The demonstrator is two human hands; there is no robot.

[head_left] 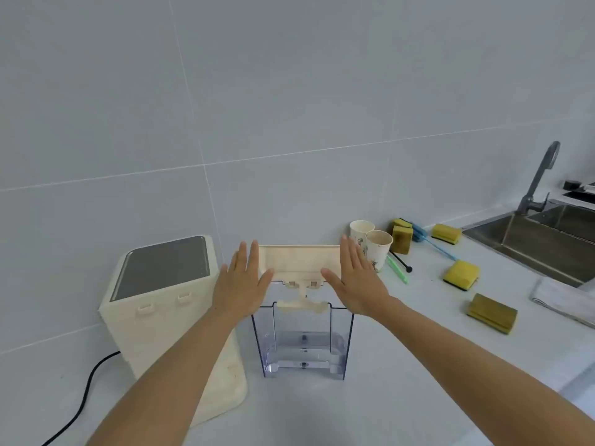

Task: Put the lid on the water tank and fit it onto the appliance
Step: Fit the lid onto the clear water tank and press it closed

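The clear plastic water tank (pixel 302 342) stands upright on the white counter, with a little water at its bottom. Just above its open top, the cream lid (pixel 299 260) is tilted up, its inner side facing me. Clips on the lid's lower edge meet a cream bracket (pixel 304 305) at the tank's rim. My left hand (pixel 243 284) presses flat on the lid's left end and my right hand (pixel 357 281) on its right end, thumbs under the lower edge. The cream appliance (pixel 161 304) with a dark top panel stands to the tank's left, touching my left forearm.
Two paper cups (pixel 370 239) stand against the wall right of the lid. Several yellow sponges (pixel 462 273), a blue brush (pixel 431 241) and a green stick lie beyond. A steel sink (pixel 531 239) with a faucet is far right, beside a folded cloth (pixel 563 299). A black cable (pixel 87 391) trails from the appliance.
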